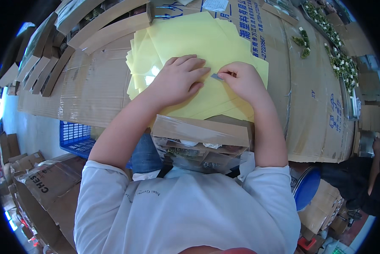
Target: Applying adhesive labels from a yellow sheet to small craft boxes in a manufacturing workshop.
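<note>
A fanned stack of glossy pale-yellow sheets point(190, 38) lies on the cardboard-covered table in front of me. My left hand point(177, 80) rests palm down on the sheets, its fingers spread and pointing right. Just beyond those fingertips, my right hand point(243, 80) pinches a small grey strip point(215, 76) between thumb and forefinger. The strip's free end points left, low over the top sheet or touching it; I cannot tell which. Against the near table edge, between my forearms, sits a cardboard box point(202, 129) with a clear film front and dried plant-like contents.
Similar filled boxes point(113, 27) stand at the far left, with more point(45, 59) beside them. Trays of small green-and-white plant pieces point(344, 70) line the right edge. A blue crate point(77, 137) sits below at left, a blue round lid point(306, 188) at right. Another person point(355, 178) is at far right.
</note>
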### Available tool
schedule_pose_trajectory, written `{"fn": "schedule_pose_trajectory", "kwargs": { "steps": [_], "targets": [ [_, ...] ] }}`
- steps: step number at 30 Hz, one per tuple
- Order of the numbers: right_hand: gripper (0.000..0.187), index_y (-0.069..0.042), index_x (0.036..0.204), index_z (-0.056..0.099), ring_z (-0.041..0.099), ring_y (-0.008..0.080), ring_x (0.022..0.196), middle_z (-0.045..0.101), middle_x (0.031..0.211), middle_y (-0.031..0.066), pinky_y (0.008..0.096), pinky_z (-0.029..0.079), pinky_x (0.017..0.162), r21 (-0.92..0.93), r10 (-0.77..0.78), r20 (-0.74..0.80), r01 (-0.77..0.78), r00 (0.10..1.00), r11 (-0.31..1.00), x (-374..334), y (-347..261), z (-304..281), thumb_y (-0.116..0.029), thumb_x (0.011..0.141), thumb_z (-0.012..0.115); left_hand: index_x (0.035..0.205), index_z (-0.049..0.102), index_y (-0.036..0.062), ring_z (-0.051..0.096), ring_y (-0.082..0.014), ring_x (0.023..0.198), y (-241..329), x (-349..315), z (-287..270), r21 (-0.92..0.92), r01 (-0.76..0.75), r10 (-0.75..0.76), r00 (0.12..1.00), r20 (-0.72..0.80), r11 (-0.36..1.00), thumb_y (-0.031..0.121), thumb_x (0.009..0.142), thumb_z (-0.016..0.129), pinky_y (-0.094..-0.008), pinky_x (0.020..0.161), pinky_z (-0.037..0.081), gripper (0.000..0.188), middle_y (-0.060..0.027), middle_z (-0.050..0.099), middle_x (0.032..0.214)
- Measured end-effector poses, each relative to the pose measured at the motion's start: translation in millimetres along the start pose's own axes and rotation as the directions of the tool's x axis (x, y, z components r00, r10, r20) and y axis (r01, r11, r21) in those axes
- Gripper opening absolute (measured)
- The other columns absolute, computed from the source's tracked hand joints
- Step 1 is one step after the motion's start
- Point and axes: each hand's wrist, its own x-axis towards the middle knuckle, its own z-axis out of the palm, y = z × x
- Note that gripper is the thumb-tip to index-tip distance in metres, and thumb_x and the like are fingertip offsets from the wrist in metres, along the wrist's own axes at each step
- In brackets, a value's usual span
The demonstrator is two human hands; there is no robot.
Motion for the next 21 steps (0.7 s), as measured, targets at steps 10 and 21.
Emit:
{"fn": "schedule_pose_trajectory", "kwargs": {
  "steps": [10,21],
  "targets": [
    [0.014,-0.004,0.087,0.068,0.06,0.0206,0.069,0.065,0.075,0.0104,0.0321,0.048,0.065,0.077,0.129,0.02,-0.13,0.992,0.989,-0.8,1.6,2.6,-0.016,0.081,0.066,0.099,0.063,0.0081,0.05,-0.0322,0.114,-3.0,19.9,-14.1,-0.111,-0.077,0.09,0.989,0.118,0.991,0.012,0.078,0.064,-0.0423,0.097,0.039,0.022,-0.0105,0.057,0.112],
    [0.018,-0.006,0.082,0.068,0.06,0.0261,0.087,0.063,0.087,0.0067,0.0375,0.048,0.082,-0.057,-0.33,-0.366,0.333,0.87,0.941,-9.5,-25.7,10.5,-0.014,0.069,0.076,0.106,0.063,0.0012,0.055,-0.0178,0.104,-0.6,-26.1,-70.6,-0.863,0.254,-0.303,0.945,0.125,0.437,0.038,0.101,0.032,-0.0318,0.094,0.04,0.048,-0.0074,0.063,0.107]
  ]
}}
